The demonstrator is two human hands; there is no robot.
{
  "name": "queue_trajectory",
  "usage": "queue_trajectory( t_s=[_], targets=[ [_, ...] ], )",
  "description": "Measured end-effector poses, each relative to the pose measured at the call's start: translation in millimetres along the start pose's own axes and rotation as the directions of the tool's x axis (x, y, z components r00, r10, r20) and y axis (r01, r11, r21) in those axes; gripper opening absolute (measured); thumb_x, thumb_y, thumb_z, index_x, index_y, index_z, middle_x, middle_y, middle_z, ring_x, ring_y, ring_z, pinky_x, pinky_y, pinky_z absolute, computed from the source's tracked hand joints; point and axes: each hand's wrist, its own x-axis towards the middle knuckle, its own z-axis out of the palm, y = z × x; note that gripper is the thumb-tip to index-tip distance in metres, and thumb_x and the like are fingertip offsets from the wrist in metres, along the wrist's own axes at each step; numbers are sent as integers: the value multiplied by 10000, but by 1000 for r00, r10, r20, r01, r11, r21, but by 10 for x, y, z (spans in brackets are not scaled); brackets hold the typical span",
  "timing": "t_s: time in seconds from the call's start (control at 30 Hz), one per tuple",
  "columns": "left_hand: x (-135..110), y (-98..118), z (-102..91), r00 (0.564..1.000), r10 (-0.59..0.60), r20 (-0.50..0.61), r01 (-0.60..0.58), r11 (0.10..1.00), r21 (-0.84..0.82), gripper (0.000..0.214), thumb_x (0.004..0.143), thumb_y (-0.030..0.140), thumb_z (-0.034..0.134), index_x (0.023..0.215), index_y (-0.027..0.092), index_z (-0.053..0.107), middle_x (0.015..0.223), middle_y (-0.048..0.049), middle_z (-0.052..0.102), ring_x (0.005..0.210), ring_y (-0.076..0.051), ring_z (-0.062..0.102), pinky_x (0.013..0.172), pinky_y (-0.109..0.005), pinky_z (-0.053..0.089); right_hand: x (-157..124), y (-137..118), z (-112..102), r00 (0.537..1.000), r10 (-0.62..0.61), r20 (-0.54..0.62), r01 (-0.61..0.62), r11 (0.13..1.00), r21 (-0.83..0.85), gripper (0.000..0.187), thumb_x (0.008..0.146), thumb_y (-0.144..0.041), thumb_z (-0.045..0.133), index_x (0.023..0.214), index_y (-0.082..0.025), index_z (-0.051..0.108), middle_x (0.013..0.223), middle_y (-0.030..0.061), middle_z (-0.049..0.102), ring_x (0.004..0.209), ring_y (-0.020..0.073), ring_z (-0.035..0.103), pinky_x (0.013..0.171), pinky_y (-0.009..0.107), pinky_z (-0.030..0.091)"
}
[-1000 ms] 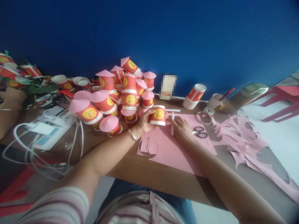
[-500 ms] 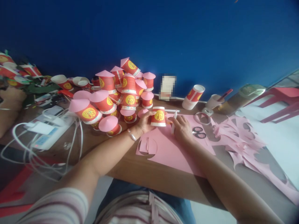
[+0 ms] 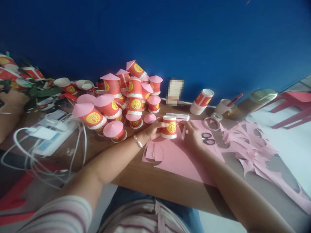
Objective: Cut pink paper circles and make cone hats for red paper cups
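Observation:
My left hand (image 3: 155,130) is closed round the left side of a red paper cup (image 3: 169,127) with a yellow emblem. The cup is held nearly upright, wider white rim downward, over a pink paper sheet (image 3: 187,161). Just to its right, my right hand (image 3: 192,135) pinches a slim white pen-like tube (image 3: 184,132); its exact kind is unclear. Beyond my left hand lies a small pink paper cone (image 3: 150,118). Black-handled scissors (image 3: 208,139) rest on the sheet beside my right hand.
Several red cups with pink cone tops (image 3: 134,89) are piled at the back left. White cables and a power strip (image 3: 52,139) lie left. Pink scraps (image 3: 250,142), a tape roll (image 3: 211,123), stacked cups (image 3: 202,102) and a bottle (image 3: 250,102) stand right. Another person's hand (image 3: 14,100) shows far left.
The cup in my left hand has come slightly down and to the right, with its emblem turned rightward. My right hand has shifted a little right with the white tube, which now tilts more.

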Motion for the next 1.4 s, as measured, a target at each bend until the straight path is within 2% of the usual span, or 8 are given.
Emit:
queue_trajectory(
  t_s=[0.17,0.3,0.47,0.57,0.83,1.07,1.2,1.4],
  targets=[
    [-42,36,21,998,0,66,-14,976,218,538,740,291,843,1244,198,679,1232,-112,719,1148,-270,661,978,-376,473,30,-86,-45,973,225,-49,-198,924,327,192,873,-317,698,1043,-236,662,950,48,746,773,202,701,667,318,543],
    [-41,32,22,994,-7,107,-15,979,201,563,759,505,845,1196,185,692,1228,-139,706,1156,-288,655,954,-381,491,67,2,-24,960,277,-52,-230,878,420,159,897,-363,705,986,-236,672,934,45,762,794,211,720,671,329,557],
    [14,-25,-2,990,57,-127,-24,967,253,456,883,542,726,1162,184,671,1126,-100,708,1013,-208,682,871,-334,514,59,51,25,956,292,-14,-243,820,519,208,891,-388,742,1015,-240,666,948,46,760,808,221,748,733,369,589],
    [76,-75,-27,973,106,-205,-18,920,391,447,810,390,827,1177,185,673,1098,-79,713,989,-192,691,884,-338,525,55,-3,24,957,287,46,-266,802,535,203,899,-391,732,999,-227,668,948,57,759,805,228,748,716,368,590],
    [111,-108,-35,963,262,-68,-149,723,675,237,847,367,783,978,170,765,1052,-92,768,1011,-231,708,941,-389,549,64,-86,-14,968,197,156,-249,831,497,228,892,-376,725,1062,-225,719,932,58,774,801,238,737,664,348,586],
    [71,-104,-23,912,345,-224,-152,789,596,312,939,471,663,1008,171,616,1019,-78,727,912,-190,741,823,-323,586,65,-39,-73,996,91,5,-86,926,367,277,1008,-404,572,1162,-245,738,964,95,690,825,243,688,749,442,590],
    [59,-105,-22,906,392,-160,-134,625,769,227,952,399,643,1027,184,655,968,-52,727,826,-167,709,787,-308,558,67,-76,-88,968,247,31,-232,850,472,256,979,-464,611,1064,-230,670,816,24,673,637,176,628,607,347,552],
    [66,-75,-46,911,412,-9,-175,408,896,233,944,288,624,1140,245,742,1187,-56,762,1112,-239,676,1038,-419,481,59,-172,-120,952,292,89,-286,752,594,275,936,-500,662,939,-229,620,747,12,665,640,184,651,570,325,544]
  ],
)
